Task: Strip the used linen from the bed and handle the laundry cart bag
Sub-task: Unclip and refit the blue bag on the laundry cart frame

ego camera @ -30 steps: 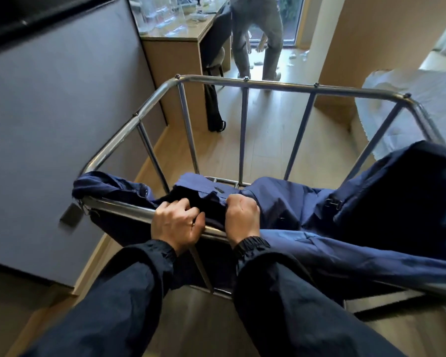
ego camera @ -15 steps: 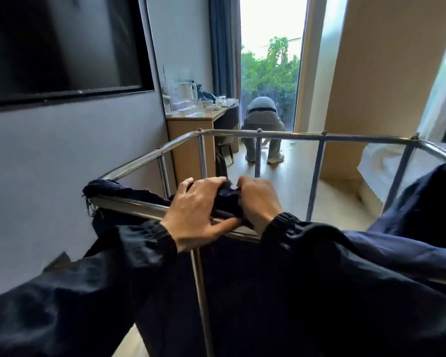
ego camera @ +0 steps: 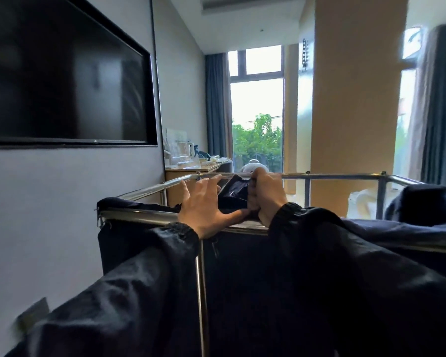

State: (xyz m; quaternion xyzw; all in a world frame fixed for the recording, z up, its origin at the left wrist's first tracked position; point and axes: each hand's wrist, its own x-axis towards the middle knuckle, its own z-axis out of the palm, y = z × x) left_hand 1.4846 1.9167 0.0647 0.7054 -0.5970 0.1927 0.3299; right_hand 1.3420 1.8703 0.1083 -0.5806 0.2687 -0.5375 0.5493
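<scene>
A dark television hangs on the grey wall at my far left. Past its edge a wooden counter stands against that wall, carrying a kettle and small things too blurred to name. The steel cart frame is right in front of me. The navy laundry bag is draped over its near rail and hangs below it, behind the upright post.

My left hand rests palm down on that rail, its fingers straight and spread apart over the bag's folded edge. Just beside it my right hand has its fingers curled tight, clamped on a bunch of the bag's cloth raised above the rail.

Beyond my hands a blue curtain flanks a tall window full of green leaves. Low beside the window is a crouched person, mostly hidden. Next comes a tan column, then white linen seen through the cart's bars, and a second curtain at the far right edge.
</scene>
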